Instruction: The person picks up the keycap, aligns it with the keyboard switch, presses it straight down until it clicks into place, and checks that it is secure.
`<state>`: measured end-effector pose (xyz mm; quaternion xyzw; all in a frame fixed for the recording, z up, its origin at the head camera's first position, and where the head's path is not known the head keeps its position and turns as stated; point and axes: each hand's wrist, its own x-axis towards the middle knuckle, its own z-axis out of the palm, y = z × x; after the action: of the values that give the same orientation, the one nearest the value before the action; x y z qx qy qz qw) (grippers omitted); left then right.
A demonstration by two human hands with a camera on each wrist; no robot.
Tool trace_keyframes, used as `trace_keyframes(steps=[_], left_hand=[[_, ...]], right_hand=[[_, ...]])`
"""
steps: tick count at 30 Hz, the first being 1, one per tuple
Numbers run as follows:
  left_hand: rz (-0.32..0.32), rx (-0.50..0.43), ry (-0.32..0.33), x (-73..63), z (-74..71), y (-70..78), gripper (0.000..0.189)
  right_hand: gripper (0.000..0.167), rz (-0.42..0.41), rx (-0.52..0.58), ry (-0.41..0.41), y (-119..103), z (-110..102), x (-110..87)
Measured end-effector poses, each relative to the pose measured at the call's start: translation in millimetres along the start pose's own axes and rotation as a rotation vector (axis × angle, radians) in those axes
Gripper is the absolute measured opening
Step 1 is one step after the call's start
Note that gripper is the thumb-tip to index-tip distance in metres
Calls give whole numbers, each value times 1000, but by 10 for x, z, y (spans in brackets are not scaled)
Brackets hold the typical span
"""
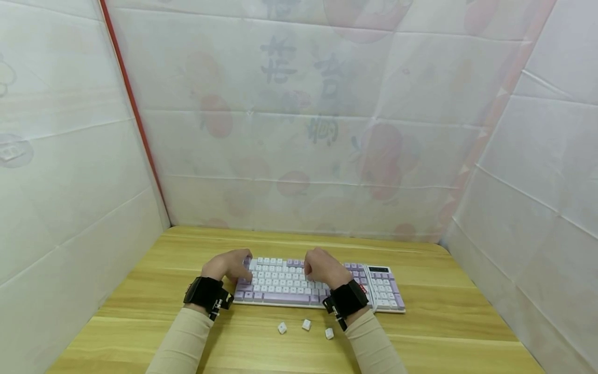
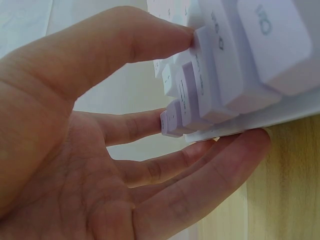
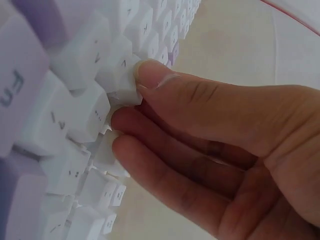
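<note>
A white and purple keyboard (image 1: 285,298) lies on the wooden table. At its left end my left hand (image 1: 229,265) grips the edge; in the left wrist view the thumb (image 2: 165,42) rests on the keys and the other fingers lie along the side. Over the right part of the letter keys is my right hand (image 1: 324,267), its fingers curled. The right wrist view shows thumb and fingers pinching a white keycap (image 3: 119,70) in the rows, fingertips partly hidden below it. Three loose white keycaps, a left one (image 1: 282,328), a middle one (image 1: 306,324) and a right one (image 1: 329,333), lie in front.
A white cable (image 1: 370,285) lies bundled across the keyboard, left of the number pad. The wooden table (image 1: 252,348) extends around the keyboard. Pale printed cloth walls (image 1: 299,156) enclose the back and both sides.
</note>
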<state>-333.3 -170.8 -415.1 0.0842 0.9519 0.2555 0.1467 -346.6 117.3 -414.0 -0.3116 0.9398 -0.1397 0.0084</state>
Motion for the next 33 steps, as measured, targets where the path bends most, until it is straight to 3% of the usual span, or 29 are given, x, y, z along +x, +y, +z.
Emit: trace_keyframes(steps=[6,13,18,22,25,29,33], left_hand=[[-4,7,4,-3,1,2,62],[6,-6,0,-1,-11,19,61],[5,-5,-3,14,-9,16,62],[-4,-3,-2,11,3,13,63],[-1,-1,-1,4,11,10,63],[1,-2,0,13,10,5,62],[-3,-3,5,25,1,4,63]], right_hand=[[24,-20,6,13,-8,5,9],[25,36,-14,25,-25,-1,-1],[52,23,-11,7,-35,-2,-1],[63,33,10,-7,-46,8,8],[53,42,4,1,-59,16,6],[25,32,-9,21,-70,18,-8],[34,38,-6,27,-71,23,1]])
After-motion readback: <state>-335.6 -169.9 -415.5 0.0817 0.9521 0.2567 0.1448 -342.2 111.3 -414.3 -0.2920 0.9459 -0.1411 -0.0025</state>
